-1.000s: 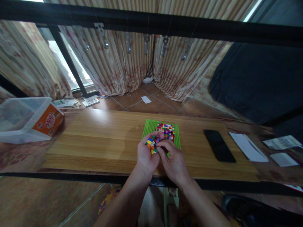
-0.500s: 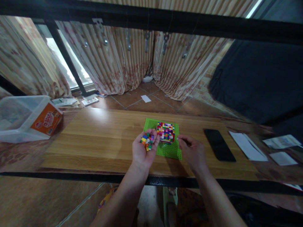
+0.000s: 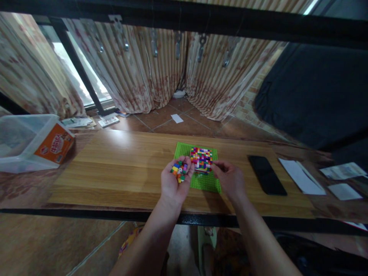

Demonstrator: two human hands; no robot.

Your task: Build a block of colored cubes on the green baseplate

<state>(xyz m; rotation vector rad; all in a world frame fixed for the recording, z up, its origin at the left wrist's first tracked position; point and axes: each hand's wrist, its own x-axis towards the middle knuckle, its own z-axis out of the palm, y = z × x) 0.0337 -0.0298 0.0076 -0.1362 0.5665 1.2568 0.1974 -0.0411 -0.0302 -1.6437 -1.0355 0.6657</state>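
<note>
Small toy building bricks [image 3: 179,171] in many colours lie heaped in my left hand [image 3: 171,184], palm up with its fingers curled around them. Beside it, a block built of multicoloured bricks [image 3: 201,158] stands on a green studded baseplate [image 3: 205,185]. My right hand [image 3: 230,179] is at the block's right side, thumb and forefinger pinched together at its edge. Whatever is between those fingertips is too small to make out.
A black phone [image 3: 266,175] lies on the wooden tabletop [image 3: 120,172], right of my right hand. Further right are white papers [image 3: 300,176]. At the far left stands a clear plastic bin [image 3: 27,143] with an orange label. A dark bar with hanging metal clips crosses above.
My right hand has moved a little left, bringing its pinched fingertips to the right edge of the brick block. My left hand stays nearly still with its bricks.
</note>
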